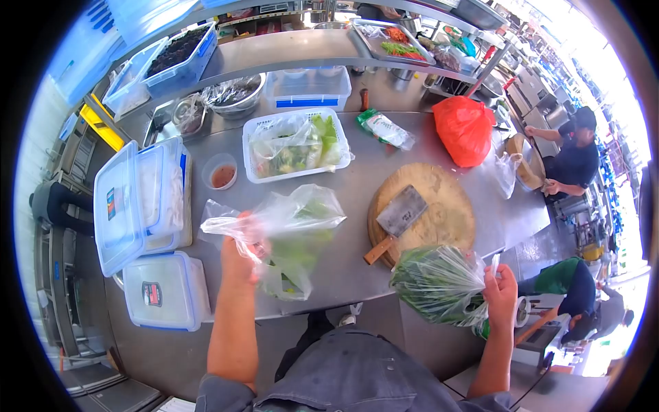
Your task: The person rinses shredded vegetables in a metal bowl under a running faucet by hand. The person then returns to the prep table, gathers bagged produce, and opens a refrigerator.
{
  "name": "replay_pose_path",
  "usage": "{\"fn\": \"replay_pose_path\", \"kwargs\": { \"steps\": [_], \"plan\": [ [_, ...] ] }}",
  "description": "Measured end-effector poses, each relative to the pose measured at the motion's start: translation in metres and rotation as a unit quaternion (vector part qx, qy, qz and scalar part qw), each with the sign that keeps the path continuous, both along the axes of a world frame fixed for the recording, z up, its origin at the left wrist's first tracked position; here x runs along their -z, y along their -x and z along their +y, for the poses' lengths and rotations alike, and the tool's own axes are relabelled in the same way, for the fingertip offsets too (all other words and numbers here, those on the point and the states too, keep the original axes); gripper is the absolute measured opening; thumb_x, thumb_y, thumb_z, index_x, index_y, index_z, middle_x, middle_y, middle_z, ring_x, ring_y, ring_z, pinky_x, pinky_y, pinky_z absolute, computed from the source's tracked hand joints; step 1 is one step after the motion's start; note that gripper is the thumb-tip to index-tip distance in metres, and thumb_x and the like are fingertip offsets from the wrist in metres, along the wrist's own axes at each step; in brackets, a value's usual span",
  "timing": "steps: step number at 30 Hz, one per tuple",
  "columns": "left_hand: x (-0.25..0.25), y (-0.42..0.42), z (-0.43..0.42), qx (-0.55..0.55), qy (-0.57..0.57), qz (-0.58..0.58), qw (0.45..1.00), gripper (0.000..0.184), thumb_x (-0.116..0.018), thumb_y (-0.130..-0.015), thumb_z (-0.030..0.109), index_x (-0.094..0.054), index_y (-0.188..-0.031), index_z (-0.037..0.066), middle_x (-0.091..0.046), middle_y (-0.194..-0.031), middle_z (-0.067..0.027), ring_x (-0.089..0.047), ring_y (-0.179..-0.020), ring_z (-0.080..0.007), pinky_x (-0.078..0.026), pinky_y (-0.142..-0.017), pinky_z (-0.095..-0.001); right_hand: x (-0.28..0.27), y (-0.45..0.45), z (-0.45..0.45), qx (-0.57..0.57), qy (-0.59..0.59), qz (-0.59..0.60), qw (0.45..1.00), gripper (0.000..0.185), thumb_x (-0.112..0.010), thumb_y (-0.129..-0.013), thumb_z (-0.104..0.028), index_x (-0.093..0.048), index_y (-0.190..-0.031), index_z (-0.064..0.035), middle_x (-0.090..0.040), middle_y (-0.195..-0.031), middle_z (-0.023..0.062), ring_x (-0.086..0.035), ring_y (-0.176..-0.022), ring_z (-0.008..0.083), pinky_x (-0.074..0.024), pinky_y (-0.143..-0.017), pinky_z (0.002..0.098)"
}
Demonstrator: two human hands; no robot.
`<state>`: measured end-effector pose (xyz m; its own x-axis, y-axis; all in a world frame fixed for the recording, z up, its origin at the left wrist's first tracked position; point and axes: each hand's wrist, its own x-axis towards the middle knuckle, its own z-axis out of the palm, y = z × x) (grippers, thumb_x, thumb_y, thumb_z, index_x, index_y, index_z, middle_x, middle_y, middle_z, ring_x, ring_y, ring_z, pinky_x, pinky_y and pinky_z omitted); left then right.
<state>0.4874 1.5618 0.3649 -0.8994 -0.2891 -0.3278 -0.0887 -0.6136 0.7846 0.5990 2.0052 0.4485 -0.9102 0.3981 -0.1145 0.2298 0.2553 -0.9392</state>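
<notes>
My left hand (248, 240) is closed on the gathered neck of a clear plastic bag (302, 233) with pale green leaves showing inside. This bag hangs over the near part of the steel table. To the right, my right hand (500, 288) grips the twisted top of another clear plastic bag (439, 283), full of dark green leafy vegetables, at the table's front edge. Just beyond it lies a round wooden chopping board (446, 206) with a cleaver (403, 211) on top, its wooden handle pointing toward me.
A white basket (257, 168) of greens stands mid-table beside a small sauce tub (222, 175). Lidded plastic boxes (165, 292) are stacked left. A red bag (463, 130) and a green-white packet (386, 129) lie toward the back. Overhead runs a steel shelf (288, 51). A co-worker (573, 151) stands at right.
</notes>
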Motion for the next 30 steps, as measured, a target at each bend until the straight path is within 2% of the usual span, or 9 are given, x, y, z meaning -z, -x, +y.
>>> {"fn": "replay_pose_path", "kwargs": {
  "steps": [3,5,7,12,21,24,27,28,30],
  "plan": [
    [0.007,-0.009,-0.005,0.044,-0.003,0.040,0.998,0.024,-0.060,-0.089,0.017,-0.056,-0.109,0.004,-0.055,-0.076,-0.0006,-0.050,-0.059,-0.0098,-0.036,-0.046,-0.0236,0.009,-0.019,0.016,-0.024,-0.012,-0.011,1.000,0.010,-0.058,-0.092,-0.013,-0.053,-0.096,-0.0052,-0.046,-0.058,-0.0070,-0.035,-0.051,0.0000,-0.0232,-0.047,0.0189],
    [0.007,-0.006,0.001,0.021,0.043,0.024,0.999,0.018,-0.059,-0.091,0.023,-0.055,-0.091,0.006,-0.048,-0.067,-0.0010,-0.043,-0.050,-0.0111,-0.033,-0.044,-0.0241,0.022,-0.032,0.031,-0.030,-0.018,-0.006,0.999,0.012,-0.058,-0.092,-0.017,-0.054,-0.096,-0.0064,-0.046,-0.059,-0.0061,-0.036,-0.049,0.0013,-0.0240,-0.046,0.0188],
    [0.020,-0.002,-0.002,0.057,0.035,0.043,0.997,0.018,-0.059,-0.091,0.024,-0.055,-0.091,0.006,-0.048,-0.066,-0.0017,-0.044,-0.049,-0.0115,-0.033,-0.044,-0.0243,0.028,-0.040,0.040,-0.035,-0.013,-0.010,0.999,0.010,-0.057,-0.093,-0.016,-0.053,-0.093,-0.0060,-0.046,-0.059,-0.0061,-0.037,-0.050,0.0016,-0.0246,-0.045,0.0190],
    [0.035,0.016,0.001,0.100,0.090,0.023,0.991,0.010,-0.057,-0.090,0.016,-0.058,-0.096,0.008,-0.051,-0.069,-0.0003,-0.046,-0.054,-0.0096,-0.034,-0.046,-0.0231,0.032,-0.061,0.052,-0.005,0.008,0.002,1.000,0.009,-0.056,-0.094,-0.011,-0.052,-0.094,-0.0026,-0.055,-0.065,-0.0039,-0.039,-0.056,-0.0002,-0.0270,-0.051,0.0194],
    [0.054,0.069,0.012,0.127,0.162,0.056,0.977,0.022,-0.056,-0.090,0.013,-0.057,-0.110,0.006,-0.055,-0.078,0.0004,-0.051,-0.066,-0.0079,-0.038,-0.053,-0.0225,0.036,-0.062,0.061,0.027,-0.002,-0.006,1.000,0.012,-0.058,-0.093,-0.016,-0.053,-0.091,-0.0050,-0.047,-0.060,-0.0055,-0.040,-0.051,0.0025,-0.0287,-0.046,0.0191],
    [0.084,0.075,-0.003,0.176,0.312,0.042,0.933,0.024,-0.054,-0.090,0.011,-0.056,-0.113,0.006,-0.057,-0.081,-0.0003,-0.053,-0.067,-0.0089,-0.040,-0.054,-0.0238,0.040,-0.052,0.055,0.052,0.009,0.005,0.999,0.011,-0.057,-0.094,-0.014,-0.053,-0.091,-0.0034,-0.050,-0.060,-0.0047,-0.038,-0.050,0.0011,-0.0261,-0.046,0.0195],
    [0.075,0.059,-0.001,0.242,0.524,0.048,0.815,0.049,-0.063,-0.082,0.010,-0.049,-0.128,0.008,-0.061,-0.098,-0.0084,-0.060,-0.088,-0.0172,-0.047,-0.077,-0.0308,0.047,-0.041,0.056,0.068,0.000,0.005,0.998,0.012,-0.057,-0.094,-0.015,-0.053,-0.091,-0.0041,-0.049,-0.059,-0.0045,-0.039,-0.050,0.0018,-0.0270,-0.045,0.0195],
    [0.066,0.050,-0.002,0.237,0.481,0.035,0.843,0.062,-0.069,-0.078,0.012,-0.044,-0.135,0.010,-0.058,-0.114,-0.0134,-0.057,-0.107,-0.0221,-0.044,-0.092,-0.0353,0.049,-0.037,0.057,0.077,-0.002,0.004,0.997,0.014,-0.057,-0.094,-0.017,-0.053,-0.091,-0.0041,-0.049,-0.060,-0.0041,-0.040,-0.050,0.0025,-0.0285,-0.046,0.0195],
    [0.059,0.033,-0.012,0.217,0.470,0.035,0.855,0.066,-0.070,-0.077,0.013,-0.042,-0.136,0.011,-0.055,-0.121,-0.0145,-0.054,-0.111,-0.0239,-0.043,-0.094,-0.0363,0.054,-0.028,0.061,0.085,0.007,0.017,0.996,0.014,-0.057,-0.094,-0.017,-0.054,-0.091,-0.0038,-0.049,-0.059,-0.0040,-0.040,-0.051,0.0028,-0.0292,-0.047,0.0196]
  ]
}}
